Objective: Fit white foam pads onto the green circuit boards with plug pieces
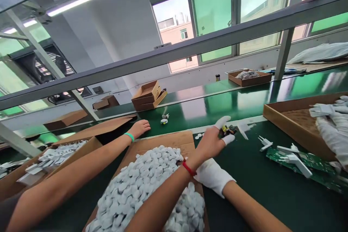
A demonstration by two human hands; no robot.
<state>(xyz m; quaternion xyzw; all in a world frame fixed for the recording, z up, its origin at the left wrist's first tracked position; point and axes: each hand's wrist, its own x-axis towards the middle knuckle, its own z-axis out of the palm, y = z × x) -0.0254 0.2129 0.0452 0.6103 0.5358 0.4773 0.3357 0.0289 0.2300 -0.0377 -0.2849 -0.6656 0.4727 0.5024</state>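
Note:
My left hand (210, 145), with a red wristband and white coverings on two fingertips, pinches a small electronic assembly (227, 130) with yellow and dark parts above the green work surface. Beyond its fingertips is a blurred white piece (246, 128). My right hand (214, 177), in a white glove, is below my left hand at the right edge of a cardboard tray (187, 139); its fingers are partly hidden behind my left wrist. Many small white rounded pieces (144, 177) fill the tray. Several flat white discs (199, 136) lie beyond it.
Another person's bare hand (140, 128) with a green wristband reaches in from the left, near a small white part (164, 119). Another gloved hand (330, 134) is over a right-hand box (293, 137). White plugs (299, 165) lie on green circuit boards (318, 161). A metal rail (174, 54) crosses above.

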